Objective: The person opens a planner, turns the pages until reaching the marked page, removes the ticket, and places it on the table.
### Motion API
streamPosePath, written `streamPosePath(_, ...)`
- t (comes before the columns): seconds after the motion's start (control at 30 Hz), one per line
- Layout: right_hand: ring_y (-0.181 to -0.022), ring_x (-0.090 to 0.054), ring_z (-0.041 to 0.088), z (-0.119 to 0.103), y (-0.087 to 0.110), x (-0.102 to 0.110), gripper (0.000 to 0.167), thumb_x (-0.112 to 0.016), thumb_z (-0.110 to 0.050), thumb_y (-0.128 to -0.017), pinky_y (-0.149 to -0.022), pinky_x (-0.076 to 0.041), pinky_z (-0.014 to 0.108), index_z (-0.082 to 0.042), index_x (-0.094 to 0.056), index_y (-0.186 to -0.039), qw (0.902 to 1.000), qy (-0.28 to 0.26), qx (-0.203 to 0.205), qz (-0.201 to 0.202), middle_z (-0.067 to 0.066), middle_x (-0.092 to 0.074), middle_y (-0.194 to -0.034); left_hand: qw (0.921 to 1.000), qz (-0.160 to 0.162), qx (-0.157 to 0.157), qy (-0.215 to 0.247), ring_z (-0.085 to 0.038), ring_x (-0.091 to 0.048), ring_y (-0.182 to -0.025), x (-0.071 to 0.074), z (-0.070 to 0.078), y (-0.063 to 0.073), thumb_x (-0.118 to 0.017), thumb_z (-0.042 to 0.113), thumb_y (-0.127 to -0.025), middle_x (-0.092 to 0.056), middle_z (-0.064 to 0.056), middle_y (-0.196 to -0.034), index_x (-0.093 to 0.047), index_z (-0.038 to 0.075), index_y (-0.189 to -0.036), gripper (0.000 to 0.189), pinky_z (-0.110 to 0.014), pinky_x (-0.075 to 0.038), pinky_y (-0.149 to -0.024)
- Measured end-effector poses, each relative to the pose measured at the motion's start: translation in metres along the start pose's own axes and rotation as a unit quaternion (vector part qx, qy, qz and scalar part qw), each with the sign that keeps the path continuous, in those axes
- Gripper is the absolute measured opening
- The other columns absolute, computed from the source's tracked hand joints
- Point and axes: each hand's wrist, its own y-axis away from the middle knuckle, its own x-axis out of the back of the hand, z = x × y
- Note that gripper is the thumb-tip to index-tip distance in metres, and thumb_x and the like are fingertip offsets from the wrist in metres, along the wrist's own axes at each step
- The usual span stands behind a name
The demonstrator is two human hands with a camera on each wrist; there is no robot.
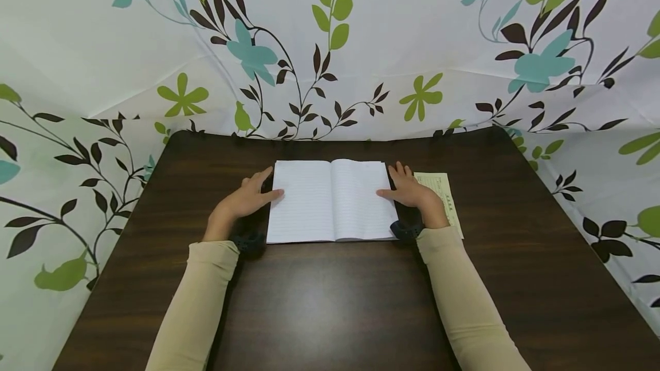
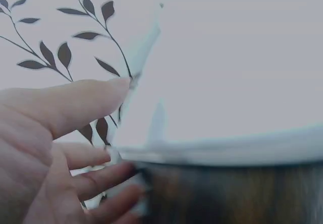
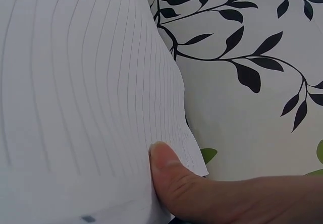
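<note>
An open notebook (image 1: 301,202) with lined white pages lies on the dark wooden table. My left hand (image 1: 247,194) is at its left edge, the thumb over the page margin and the fingers stretched along the side. In the left wrist view, the left hand (image 2: 65,148) has thumb and fingers apart beside the blurred notebook edge. At the opposite edge, my right hand (image 1: 409,190) rests its thumb on the page, fingers extended forward. The right wrist view shows that thumb (image 3: 171,176) on the lined page (image 3: 91,82), with the other fingers hidden.
A yellowish printed sheet (image 1: 438,185) lies to the right of the notebook, partly under the right wrist. Dark bands sit at both wrists. A white cloth (image 1: 361,90) with leaf and flower patterns hangs behind and along the table's sides.
</note>
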Motion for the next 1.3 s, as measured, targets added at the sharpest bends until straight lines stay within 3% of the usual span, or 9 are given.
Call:
streamPosePath(0.1,-0.159,0.013,0.052,0.001,0.002,-0.001,0.089,-0.054,-0.041,-0.107,-0.126,-0.003,0.072,0.005,-0.004,-0.165,1.0000,-0.006,0.003,0.002,0.031,0.013,-0.171,0.9982,0.008,0.019,0.056,-0.047,-0.037,-0.150,-0.002,0.006,-0.002,-0.055,0.042,-0.107,-0.030,-0.030,-0.166,0.002,0.001,-0.167,0.092,-0.063,-0.034,-0.121)
streamPosePath(0.17,-0.158,0.013,0.054,0.002,0.003,-0.001,0.085,-0.051,-0.038,-0.109,-0.126,-0.003,0.073,0.005,-0.005,-0.165,0.9999,-0.006,0.008,0.001,0.033,0.013,-0.171,0.9960,0.017,0.024,0.084,-0.041,-0.058,-0.129,-0.003,0.007,-0.003,-0.055,0.036,-0.108,-0.048,-0.030,-0.153,0.002,-0.003,-0.166,0.090,-0.053,-0.050,-0.107)
streamPosePath(0.23,-0.158,0.013,0.055,0.003,0.004,-0.001,0.082,-0.049,-0.036,-0.110,-0.126,-0.003,0.073,0.005,-0.006,-0.165,0.9999,-0.006,0.011,0.001,0.034,0.013,-0.170,0.9943,0.025,0.024,0.101,-0.032,-0.067,-0.103,-0.005,0.008,-0.005,-0.056,0.029,-0.108,-0.060,-0.030,-0.137,-0.004,-0.006,-0.165,0.085,-0.041,-0.056,-0.090)
streamPosePath(0.37,-0.158,0.014,0.055,0.007,0.004,-0.001,0.079,-0.047,-0.036,-0.111,-0.125,-0.002,0.074,0.004,-0.006,-0.165,0.9999,-0.005,0.014,0.000,0.034,0.013,-0.170,0.9895,0.047,0.012,0.136,-0.017,-0.063,-0.081,-0.007,0.008,-0.008,-0.058,0.019,-0.107,-0.065,-0.021,-0.111,-0.023,-0.006,-0.162,0.070,-0.027,-0.056,-0.073)
streamPosePath(0.63,-0.158,0.016,0.053,0.013,0.003,0.000,0.075,-0.043,-0.033,-0.113,-0.125,0.000,0.073,0.000,-0.004,-0.167,0.9996,-0.006,0.025,-0.007,0.031,0.015,-0.171,0.9735,0.152,-0.045,0.165,-0.016,-0.057,-0.069,-0.007,0.024,-0.007,-0.058,0.020,-0.108,-0.067,-0.018,-0.105,-0.046,-0.001,-0.154,0.052,-0.029,-0.054,-0.064)
streamPosePath(0.8,-0.158,0.015,0.053,0.013,0.002,0.000,0.077,-0.047,-0.035,-0.111,-0.125,-0.003,0.074,-0.001,-0.006,-0.167,0.9996,-0.004,0.026,-0.008,0.031,0.014,-0.171,0.9629,0.192,-0.070,0.177,-0.016,-0.057,-0.066,-0.010,0.038,-0.006,-0.060,0.023,-0.106,-0.069,-0.017,-0.099,-0.053,0.001,-0.149,0.049,-0.027,-0.050,-0.060)
streamPosePath(1.03,-0.158,0.013,0.053,0.012,0.000,0.001,0.079,-0.048,-0.037,-0.110,-0.125,-0.005,0.074,-0.001,-0.007,-0.167,0.9996,-0.002,0.027,-0.007,0.031,0.013,-0.171,0.9609,0.197,-0.075,0.180,-0.013,-0.057,-0.079,-0.013,0.051,-0.004,-0.057,0.025,-0.106,-0.066,-0.013,-0.098,-0.052,0.003,-0.150,0.050,-0.024,-0.046,-0.070)
streamPosePath(1.13,-0.158,0.014,0.053,0.013,-0.001,0.002,0.079,-0.048,-0.037,-0.110,-0.125,-0.004,0.074,-0.002,-0.007,-0.167,0.9995,-0.006,0.029,-0.008,0.030,0.013,-0.172,0.9593,0.196,-0.088,0.184,-0.012,-0.056,-0.074,-0.015,0.059,-0.004,-0.054,0.024,-0.107,-0.065,-0.009,-0.095,-0.051,0.002,-0.150,0.049,-0.024,-0.045,-0.067)
streamPosePath(1.3,-0.158,0.015,0.053,0.015,-0.001,0.005,0.078,-0.048,-0.037,-0.110,-0.125,-0.003,0.075,-0.002,-0.007,-0.167,0.9995,-0.010,0.030,-0.006,0.030,0.013,-0.172,0.9483,0.174,-0.096,0.248,-0.010,-0.060,-0.065,-0.025,0.084,-0.009,-0.052,0.021,-0.106,-0.065,-0.001,-0.089,-0.053,0.001,-0.148,0.047,-0.027,-0.054,-0.060)
